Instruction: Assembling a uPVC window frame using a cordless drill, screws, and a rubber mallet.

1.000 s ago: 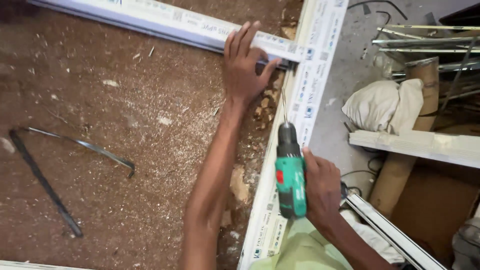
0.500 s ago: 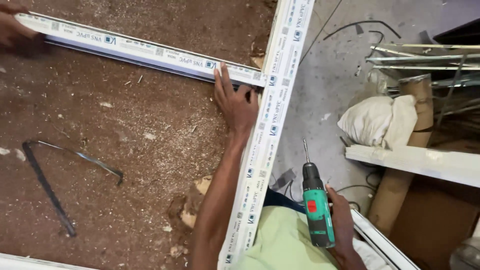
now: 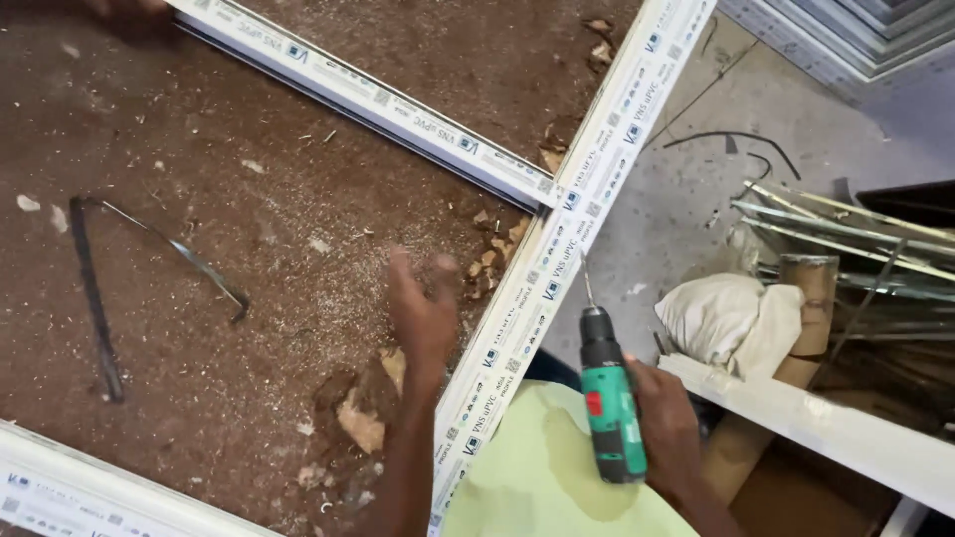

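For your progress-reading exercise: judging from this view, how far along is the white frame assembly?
Done: the cross bar butts against the long white profile. In hand: the right hand holds the green drill clear of the frame; the left hand hovers beside it. Left: no screw is visible at the joint.

A bent dark metal strip [image 3: 95, 298] is lying on the worn brown board [image 3: 229, 268], with sawdust and wood chips [image 3: 492, 254] scattering near the joint. To the right, a crumpled pale sack [image 3: 726, 320] is resting against a cardboard tube [image 3: 801, 298], and thin metal strips [image 3: 846, 234] are piling over the grey floor [image 3: 686, 179].
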